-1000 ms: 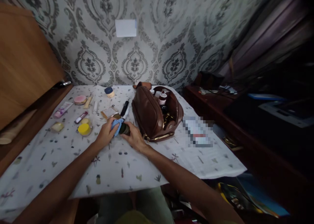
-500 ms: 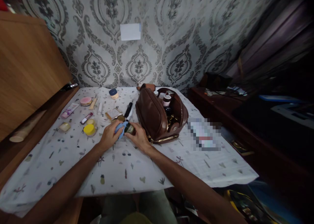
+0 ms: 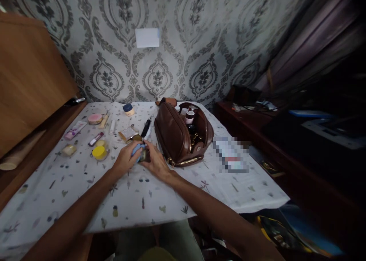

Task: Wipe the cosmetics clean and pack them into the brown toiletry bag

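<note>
My left hand [image 3: 125,161] is closed on a small blue cloth [image 3: 136,150], pressing it against a small dark jar [image 3: 143,156]. The jar is gripped by my right hand [image 3: 156,163], whose fingers hide much of it. Just beyond my hands lie a round gold-brown item [image 3: 137,138], a glittery square compact [image 3: 128,133] and a black tube [image 3: 146,126]. To the right of them stands a brown leather toiletry bag [image 3: 174,137], unzipped, with several bottles and jars inside.
Several cosmetics lie on the left of the printed tablecloth [image 3: 128,200], among them a yellow-lidded jar [image 3: 99,152], a pink compact [image 3: 95,118] and a blue-lidded jar [image 3: 128,109]. A blurred-out flat object [image 3: 231,154] rests right of the bag. A wooden cabinet [image 3: 31,74] borders the left side.
My right hand has turned further around the jar, so less of it shows. Cloth and jar remain held between both hands. The whole view has shifted slightly.
</note>
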Tool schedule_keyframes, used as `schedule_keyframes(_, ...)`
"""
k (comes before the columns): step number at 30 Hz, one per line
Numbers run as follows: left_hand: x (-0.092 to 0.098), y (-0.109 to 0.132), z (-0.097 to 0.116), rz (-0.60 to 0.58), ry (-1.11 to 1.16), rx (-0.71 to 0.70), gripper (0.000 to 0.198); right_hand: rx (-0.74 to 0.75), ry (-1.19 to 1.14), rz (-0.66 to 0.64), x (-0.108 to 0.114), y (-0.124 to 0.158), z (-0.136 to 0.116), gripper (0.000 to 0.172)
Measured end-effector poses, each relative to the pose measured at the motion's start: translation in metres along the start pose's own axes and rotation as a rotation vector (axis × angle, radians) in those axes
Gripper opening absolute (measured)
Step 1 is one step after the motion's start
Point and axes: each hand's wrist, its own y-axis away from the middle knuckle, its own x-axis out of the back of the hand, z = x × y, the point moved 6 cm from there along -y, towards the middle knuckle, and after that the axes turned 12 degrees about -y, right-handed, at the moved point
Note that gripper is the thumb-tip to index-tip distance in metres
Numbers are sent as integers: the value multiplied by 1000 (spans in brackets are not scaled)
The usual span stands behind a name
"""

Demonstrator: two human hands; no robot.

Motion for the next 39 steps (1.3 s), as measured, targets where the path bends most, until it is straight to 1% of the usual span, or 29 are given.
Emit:
schedule_keyframes(3, 1, -2, -8, -37, 81, 75, 37, 22, -10, -38, 0, 1, -7, 78)
schedule_keyframes(7, -1, -4, -19, -62, 144, 163, 43, 5, -69, -70, 1, 2, -12, 79)
schedule_keyframes(9, -2, -4, -22, -64, 143, 187, 44, -13, -119, -61, 3, 2, -12, 80)
schedule_keyframes(12, -2, -5, -23, -50, 123, 195, 44, -36, -174, -8, 5, 0, -9, 77)
schedule_keyframes(17, -4, -6, -22, -48, 101, 167, 43, -82, -228, 89, 8, -1, 2, 72)
schedule_keyframes(20, -6, -4, -21, -78, 112, 126, 44, -88, -241, 99, 7, -1, 6, 70)
schedule_keyframes(23, -9, -1, -18, -122, 79, 59, 53, -85, -222, 106, 7, -1, 7, 66)
schedule_keyframes(25, -10, 0, -16, -125, 51, 31, 56, -81, -209, 104, 7, -2, 7, 65)
schedule_keyframes(29, -10, 3, -14, -119, -3, 36, 50, -59, -201, 56, 6, -2, 5, 63)
schedule_keyframes(32, -10, 4, -12, -130, -74, 41, 46, -47, -166, 47, 7, -2, 4, 62)
schedule_keyframes(36, -9, 4, -9, -138, -171, -7, 39, -54, -156, 60, 6, -3, 5, 62)
schedule_keyframes(39, -7, 4, -8, -109, -239, -44, 36, -42, -156, 56, 5, -3, 3, 63)
